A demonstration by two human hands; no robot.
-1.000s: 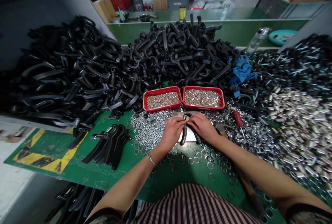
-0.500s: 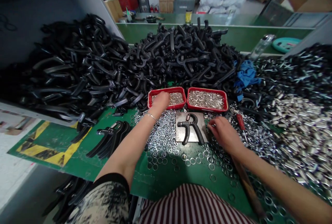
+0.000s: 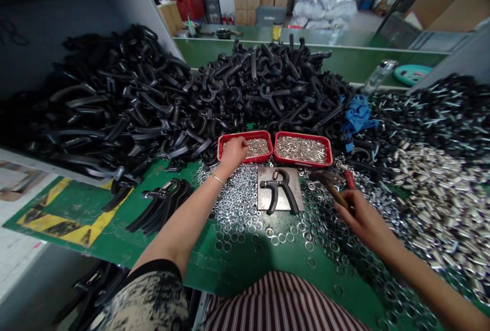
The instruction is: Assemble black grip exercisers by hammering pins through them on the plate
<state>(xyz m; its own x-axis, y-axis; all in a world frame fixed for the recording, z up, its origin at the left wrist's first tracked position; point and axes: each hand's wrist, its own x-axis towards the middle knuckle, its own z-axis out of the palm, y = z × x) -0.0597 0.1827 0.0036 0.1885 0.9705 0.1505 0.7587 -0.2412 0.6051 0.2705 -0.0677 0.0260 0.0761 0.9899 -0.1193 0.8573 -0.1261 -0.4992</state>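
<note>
My left hand (image 3: 234, 152) is down in the left red tray (image 3: 264, 158), its fingers drawn together among small metal pins (image 3: 257, 147); whatever is between the fingertips is hidden. In my right hand (image 3: 359, 214) is the wooden handle of a hammer (image 3: 332, 189), with the dark head pointing left and away from me. Between the hands, a black hand grip exerciser (image 3: 282, 188) with a spring near its top lies on a square metal plate (image 3: 263, 203). Loose nuts (image 3: 239, 193) cover the bench left of the plate.
A second red tray (image 3: 304, 162) holds longer metal pins. Black handles (image 3: 268, 75) are heaped across the back and left. Several grip exercisers (image 3: 164, 203) lie at left. Right are a red-handled tool (image 3: 349, 180), metal sleeves (image 3: 432, 183) and a blue cloth (image 3: 359, 113). Rings (image 3: 275, 240) lie nearer me.
My right hand has moved right and toward me from beside the plate and taken hold of the hammer, whose head is now in view. My left hand stays in the left tray.
</note>
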